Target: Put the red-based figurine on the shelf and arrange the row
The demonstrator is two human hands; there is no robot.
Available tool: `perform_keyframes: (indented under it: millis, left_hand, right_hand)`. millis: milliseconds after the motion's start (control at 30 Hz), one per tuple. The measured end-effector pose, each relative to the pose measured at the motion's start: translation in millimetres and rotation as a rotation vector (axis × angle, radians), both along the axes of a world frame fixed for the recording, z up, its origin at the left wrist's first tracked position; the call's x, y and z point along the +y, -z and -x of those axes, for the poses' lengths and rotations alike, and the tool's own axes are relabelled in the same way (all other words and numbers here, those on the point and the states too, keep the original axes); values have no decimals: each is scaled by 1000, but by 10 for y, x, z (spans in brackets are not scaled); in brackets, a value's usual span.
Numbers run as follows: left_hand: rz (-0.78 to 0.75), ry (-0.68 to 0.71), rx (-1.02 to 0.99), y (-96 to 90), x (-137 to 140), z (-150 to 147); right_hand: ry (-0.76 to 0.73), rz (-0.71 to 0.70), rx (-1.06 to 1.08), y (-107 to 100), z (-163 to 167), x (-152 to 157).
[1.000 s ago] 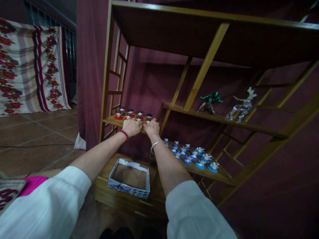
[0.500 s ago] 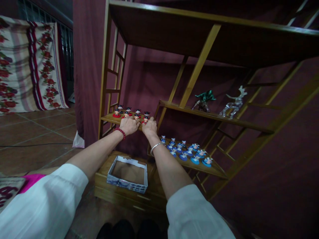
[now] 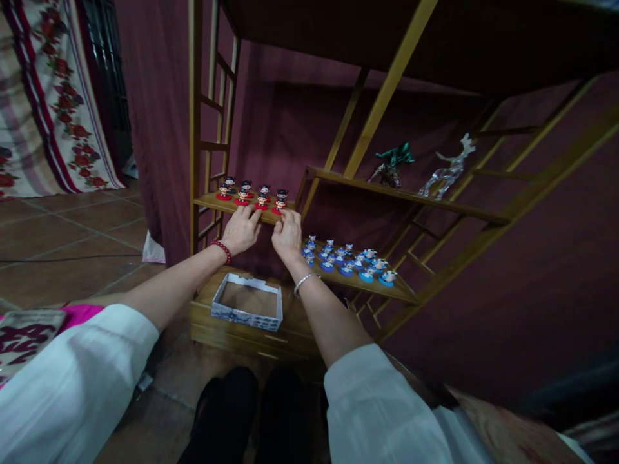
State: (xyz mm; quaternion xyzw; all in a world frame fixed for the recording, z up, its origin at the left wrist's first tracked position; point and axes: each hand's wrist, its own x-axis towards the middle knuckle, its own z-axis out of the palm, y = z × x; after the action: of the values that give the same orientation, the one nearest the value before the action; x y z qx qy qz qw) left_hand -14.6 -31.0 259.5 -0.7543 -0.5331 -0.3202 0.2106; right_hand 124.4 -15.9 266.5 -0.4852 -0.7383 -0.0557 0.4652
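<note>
Several small figurines with black hair and red round bases (image 3: 262, 202) stand in two rows on the upper left shelf (image 3: 207, 200). My left hand (image 3: 242, 229) is just in front of the front row, its fingers apart and stretched toward the bases, holding nothing I can see. Beside it, my right hand (image 3: 288, 233) is at the shelf's front edge, near the front figurine at the right end (image 3: 279, 205). Its thumb and fingers look apart, and no object shows in them. Whether the fingertips touch the shelf or the bases I cannot tell.
Below is an open cardboard box (image 3: 247, 317) on a wooden cabinet (image 3: 213, 328). Several blue-based figurines (image 3: 347, 269) stand on a lower shelf to the right. A green figure (image 3: 394, 164) and a clear deer ornament (image 3: 447, 171) sit higher up. Slanted posts divide the rack.
Both hands have drawn back slightly from the front row of red-based figurines, which now shows more fully. The view has tilted downward, bringing my legs into sight.
</note>
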Motion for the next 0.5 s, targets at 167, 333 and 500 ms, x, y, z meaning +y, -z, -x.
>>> perform_keyframes:
  millis: [167, 333, 500]
  left_hand:
    - [-3, 71, -7, 173, -35, 36]
    - [-36, 146, -35, 323, -61, 69]
    - [-67, 146, -75, 587, -181, 31]
  right_hand:
    - [-103, -57, -32, 99, -27, -58]
    - [-207, -129, -11, 312, -58, -254]
    - [-258, -47, -99, 815, -136, -432]
